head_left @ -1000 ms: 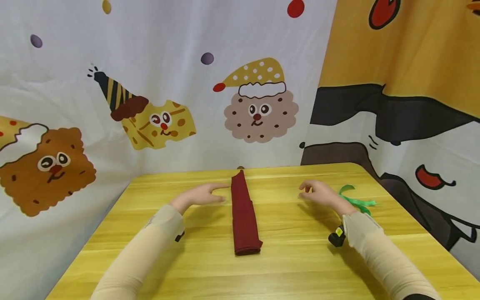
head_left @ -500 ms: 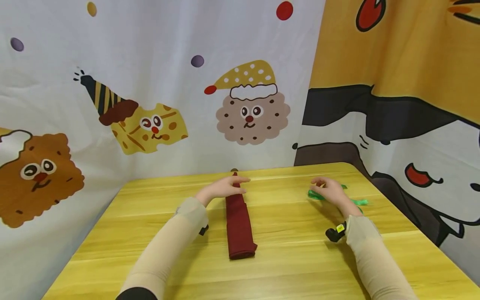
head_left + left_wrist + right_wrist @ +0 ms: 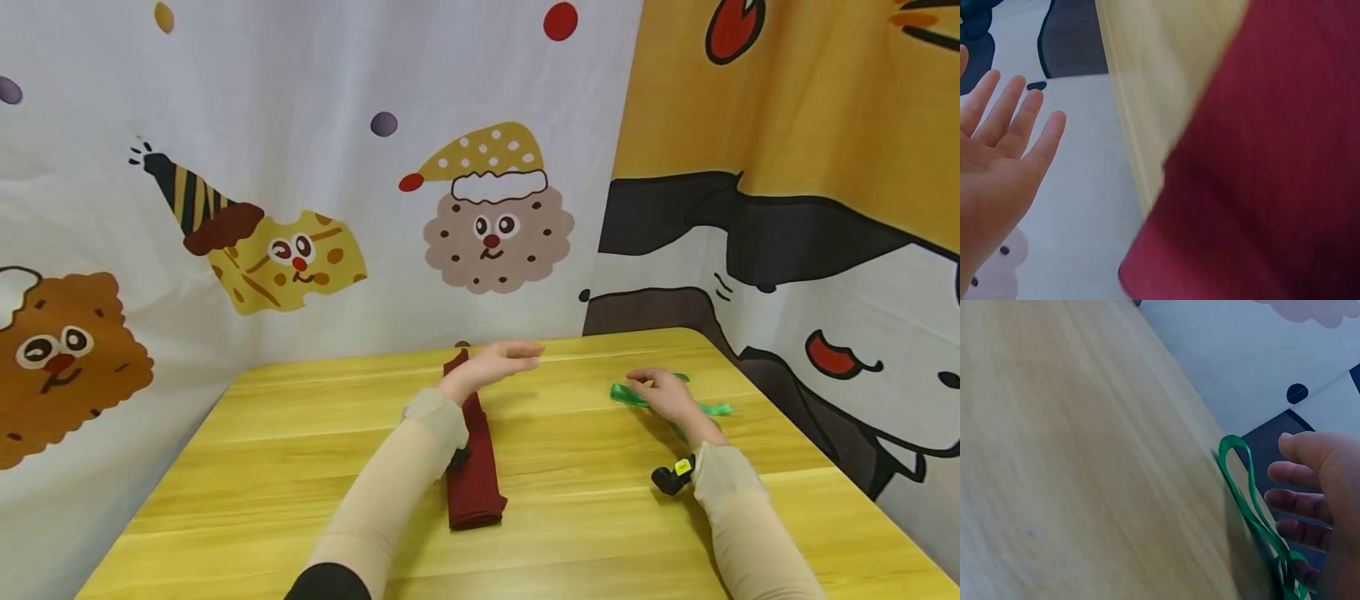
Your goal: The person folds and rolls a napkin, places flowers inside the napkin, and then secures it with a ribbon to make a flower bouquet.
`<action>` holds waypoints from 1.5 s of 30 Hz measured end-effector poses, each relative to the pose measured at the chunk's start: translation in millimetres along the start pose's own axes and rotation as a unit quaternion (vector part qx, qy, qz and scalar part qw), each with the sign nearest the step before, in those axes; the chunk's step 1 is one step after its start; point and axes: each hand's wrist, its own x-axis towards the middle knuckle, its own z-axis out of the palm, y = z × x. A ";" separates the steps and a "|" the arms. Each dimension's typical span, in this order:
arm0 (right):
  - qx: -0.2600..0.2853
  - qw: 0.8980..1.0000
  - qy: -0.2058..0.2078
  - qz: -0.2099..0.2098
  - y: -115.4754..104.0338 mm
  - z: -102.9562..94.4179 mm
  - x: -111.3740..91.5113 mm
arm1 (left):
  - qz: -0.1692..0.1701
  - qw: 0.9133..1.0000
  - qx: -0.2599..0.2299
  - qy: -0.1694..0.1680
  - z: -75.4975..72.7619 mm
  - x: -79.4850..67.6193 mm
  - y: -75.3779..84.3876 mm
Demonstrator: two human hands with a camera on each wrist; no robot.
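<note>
A long folded maroon cloth point(image 3: 474, 479) lies lengthwise on the table, its near end rolled or layered. My left hand point(image 3: 497, 365) is held above the table with its fingers stretched out to the right, touching nothing. Its wrist crosses over the cloth and hides part of it. In the left wrist view the palm and spread fingers show at the left edge, and the cloth fills the right side. Farther right, my right hand point(image 3: 666, 396) hovers at a green ribbon point(image 3: 628, 394), its fingers loosely bent. In the right wrist view a ribbon loop point(image 3: 1235, 440) stands out beside the fingers; whether they touch it is unclear.
The wood-patterned table point(image 3: 300, 467) spans the lower view. Behind it hangs a white curtain point(image 3: 315, 83) with cartoon prints, continuing along the right side. A small black device point(image 3: 672, 477) with a yellow mark is strapped at the right wrist.
My left hand has moved right, from beside the cloth to across and past it. The right hand has shifted slightly right over the ribbon. The head view has turned a little to the right.
</note>
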 end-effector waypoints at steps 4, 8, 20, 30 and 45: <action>-0.016 1.000 -0.003 0.000 -2.6 3.6 -0.6 | 0.008 0.998 -0.054 0.010 14.4 17.1 0.1; -0.028 0.999 -0.008 0.012 -4.2 7.3 -1.2 | 0.013 0.994 -0.100 0.027 28.5 32.2 2.2; -0.001 1.000 -0.014 0.007 -5.0 16.1 1.4 | -0.035 0.961 -0.248 0.118 80.4 68.8 0.3; 0.036 0.999 -0.009 -0.014 -15.1 16.1 5.4 | -0.050 0.946 -0.299 0.115 108.2 77.6 -2.6; 0.182 0.982 -0.038 -0.034 -21.0 5.4 5.2 | -0.067 0.963 -0.259 0.043 115.4 75.1 -5.0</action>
